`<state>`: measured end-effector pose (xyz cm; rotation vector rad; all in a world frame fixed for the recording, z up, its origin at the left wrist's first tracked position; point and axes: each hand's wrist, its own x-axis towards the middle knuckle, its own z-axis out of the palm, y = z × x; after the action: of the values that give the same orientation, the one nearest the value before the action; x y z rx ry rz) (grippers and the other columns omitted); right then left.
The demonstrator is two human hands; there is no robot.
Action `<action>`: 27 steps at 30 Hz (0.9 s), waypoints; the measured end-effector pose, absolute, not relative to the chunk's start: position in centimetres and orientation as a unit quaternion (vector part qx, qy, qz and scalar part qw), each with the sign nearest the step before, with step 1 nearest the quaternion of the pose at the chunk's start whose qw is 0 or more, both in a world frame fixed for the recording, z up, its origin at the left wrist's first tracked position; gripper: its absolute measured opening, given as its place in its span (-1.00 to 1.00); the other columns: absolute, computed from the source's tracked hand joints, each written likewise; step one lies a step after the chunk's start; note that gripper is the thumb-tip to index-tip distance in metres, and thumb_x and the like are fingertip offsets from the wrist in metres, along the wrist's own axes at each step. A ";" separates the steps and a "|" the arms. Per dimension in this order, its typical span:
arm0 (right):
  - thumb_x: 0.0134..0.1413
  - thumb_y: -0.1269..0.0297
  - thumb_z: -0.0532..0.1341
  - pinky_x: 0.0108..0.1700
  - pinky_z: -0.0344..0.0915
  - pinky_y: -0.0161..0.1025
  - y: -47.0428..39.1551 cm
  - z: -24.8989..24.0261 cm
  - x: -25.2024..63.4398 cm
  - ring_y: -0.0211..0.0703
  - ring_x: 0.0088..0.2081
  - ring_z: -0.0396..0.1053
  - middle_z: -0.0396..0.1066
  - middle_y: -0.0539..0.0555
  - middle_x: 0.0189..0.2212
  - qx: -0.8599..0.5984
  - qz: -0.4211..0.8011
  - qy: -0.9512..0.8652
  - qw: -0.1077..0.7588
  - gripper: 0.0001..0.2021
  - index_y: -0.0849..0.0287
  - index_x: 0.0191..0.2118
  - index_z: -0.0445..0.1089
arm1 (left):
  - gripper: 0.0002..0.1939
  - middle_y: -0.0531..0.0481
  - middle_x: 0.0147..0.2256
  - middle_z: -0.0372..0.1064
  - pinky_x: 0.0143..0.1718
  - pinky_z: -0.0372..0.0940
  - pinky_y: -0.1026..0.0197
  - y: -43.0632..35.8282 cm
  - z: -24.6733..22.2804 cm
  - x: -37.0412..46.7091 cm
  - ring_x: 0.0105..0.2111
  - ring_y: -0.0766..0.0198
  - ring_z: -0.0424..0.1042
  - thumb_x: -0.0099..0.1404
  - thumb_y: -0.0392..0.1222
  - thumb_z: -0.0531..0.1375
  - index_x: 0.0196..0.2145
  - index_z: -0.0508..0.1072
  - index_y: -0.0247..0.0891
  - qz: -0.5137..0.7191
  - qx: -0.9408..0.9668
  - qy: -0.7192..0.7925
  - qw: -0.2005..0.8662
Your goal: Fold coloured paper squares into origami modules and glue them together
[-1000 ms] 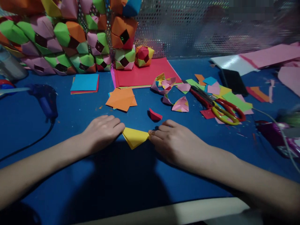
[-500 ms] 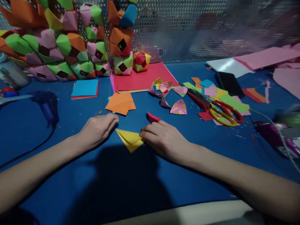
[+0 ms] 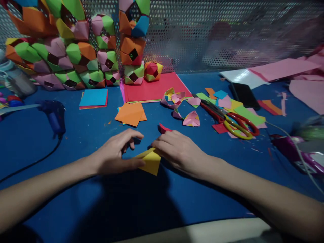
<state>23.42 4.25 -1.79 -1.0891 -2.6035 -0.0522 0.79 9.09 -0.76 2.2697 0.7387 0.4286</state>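
A folded yellow paper (image 3: 152,162) lies tilted above the blue tabletop between my hands. My right hand (image 3: 177,148) has its fingers closed on the paper's upper right corner. My left hand (image 3: 117,150) comes in from the left, thumb and fingers spread apart, and the thumb overlaps the paper's left edge; whether it presses on it I cannot tell. Just behind my right hand pokes out a small red folded paper (image 3: 164,128), partly hidden. Orange paper squares (image 3: 131,113) sit in a loose stack beyond my left hand.
Blue-topped paper squares (image 3: 94,98) and a glue gun (image 3: 54,116) with its cord are at left. Folded paper balls (image 3: 81,55) are stacked behind. Pink folded pieces (image 3: 191,118), scissors (image 3: 239,125) over scraps, and a black phone (image 3: 244,95) are at right.
My left hand has moved right and opened, its thumb reaching the yellow paper. The paper has turned and lifted at its top edge, while my right hand keeps its corner. The view shifted slightly.
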 end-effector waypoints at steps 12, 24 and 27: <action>0.04 0.26 0.17 -0.47 0.20 -0.34 3.3 -2.6 20.5 -0.33 -0.47 0.22 0.21 -0.04 -0.39 -0.492 0.531 -0.546 0.421 -0.53 0.13 0.07 0.03 | -0.90 0.11 -0.43 0.26 -0.47 0.18 0.36 7.4 -1.5 2.0 -0.45 0.37 0.27 0.22 -0.18 0.07 -0.34 0.29 -0.25 0.270 0.714 0.467 0.446; 0.04 0.40 0.08 -0.34 0.30 -0.23 3.8 -2.6 21.9 -0.19 -0.35 0.31 0.33 0.10 -0.27 -0.522 0.325 -0.720 0.322 -0.43 0.24 0.21 -0.01 | -0.94 0.17 -0.54 0.14 -0.60 0.03 0.39 7.9 -2.4 2.0 -0.59 0.45 0.11 0.17 -0.26 0.09 -0.34 0.27 -0.24 0.268 0.717 0.466 0.443; 0.06 0.36 0.12 -0.33 0.32 -0.24 3.8 -3.5 21.8 -0.19 -0.32 0.32 0.32 0.11 -0.22 -0.515 0.287 -0.740 0.325 -0.39 0.20 0.23 -0.07 | -0.98 0.16 -0.56 0.15 -0.58 0.05 0.37 8.1 -2.5 1.9 -0.58 0.43 0.14 0.17 -0.26 0.09 -0.39 0.28 -0.25 0.255 0.754 0.460 0.395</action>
<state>21.75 3.82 -3.46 -1.3497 -1.9406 0.7515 1.90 8.13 -2.47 1.9113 1.1658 0.6456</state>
